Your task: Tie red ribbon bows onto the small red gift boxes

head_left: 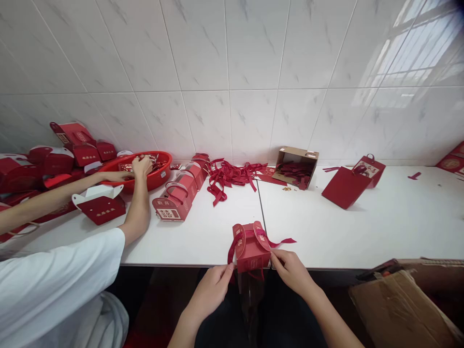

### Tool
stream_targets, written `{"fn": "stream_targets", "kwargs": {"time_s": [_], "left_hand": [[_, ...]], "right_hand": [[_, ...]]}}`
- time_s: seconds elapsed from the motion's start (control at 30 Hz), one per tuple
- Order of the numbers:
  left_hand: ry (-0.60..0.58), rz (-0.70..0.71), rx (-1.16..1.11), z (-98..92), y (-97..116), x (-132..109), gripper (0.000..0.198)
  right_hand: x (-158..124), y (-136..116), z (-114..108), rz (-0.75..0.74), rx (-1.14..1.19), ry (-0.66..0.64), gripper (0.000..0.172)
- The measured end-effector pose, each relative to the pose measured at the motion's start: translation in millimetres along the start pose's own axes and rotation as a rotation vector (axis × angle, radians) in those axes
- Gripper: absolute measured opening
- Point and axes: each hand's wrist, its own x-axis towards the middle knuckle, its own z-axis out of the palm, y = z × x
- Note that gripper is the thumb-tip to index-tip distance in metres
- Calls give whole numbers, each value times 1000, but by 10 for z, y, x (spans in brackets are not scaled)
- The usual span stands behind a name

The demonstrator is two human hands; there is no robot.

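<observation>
A small red gift box (252, 252) with rounded top flaps sits at the table's front edge. A dark red ribbon (282, 242) runs across its top, one tail lying loose to the right and the other hanging down the left side. My left hand (213, 288) pinches that left tail beside the box's lower corner. With fingers closed, my right hand (292, 270) grips the box's right side near its front corner; whether a bit of ribbon is also between the fingers is hidden. More ribbon shows below the box's front.
A row of red boxes (178, 195), heaped ribbons (235, 174), and a cardboard box (314, 166) of ribbon pieces line the wall. At left, a co-worker's hands reach into a red basin (159, 180). Red boxes (346, 187) stand right; an open carton (402, 302) is lower right.
</observation>
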Motion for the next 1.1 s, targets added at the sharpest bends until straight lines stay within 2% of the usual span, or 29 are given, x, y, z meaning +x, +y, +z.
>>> {"fn": "stream_targets", "kwargs": {"time_s": [0.1, 0.2, 0.33, 0.43, 0.53, 0.7, 0.8, 0.9, 1.1], "left_hand": [[-85, -50, 39, -24, 19, -48, 47], [-26, 0, -46, -17, 21, -62, 46], [35, 46, -152, 61, -35, -9, 57], [8, -5, -224, 129, -130, 58, 67], [-17, -85, -321, 170, -229, 126, 78], [108, -87, -524, 162, -262, 186, 91], [192, -52, -595, 138, -203, 160, 73], [198, -4, -590, 138, -147, 114, 49], [109, 26, -575, 198, -170, 104, 56]], "right_hand": [[-7, -18, 45, 118, 140, 27, 41], [-25, 3, 123, 202, 271, 55, 48], [-33, 8, 216, 245, 386, 107, 50], [-20, -13, 233, 264, 422, 134, 48], [1, -13, 233, 301, 450, 104, 49], [31, 16, 248, 381, 592, 96, 48], [37, -1, 243, 426, 688, 115, 47], [33, -34, 234, 461, 751, 104, 48], [31, -99, 240, 435, 764, 94, 51]]}}
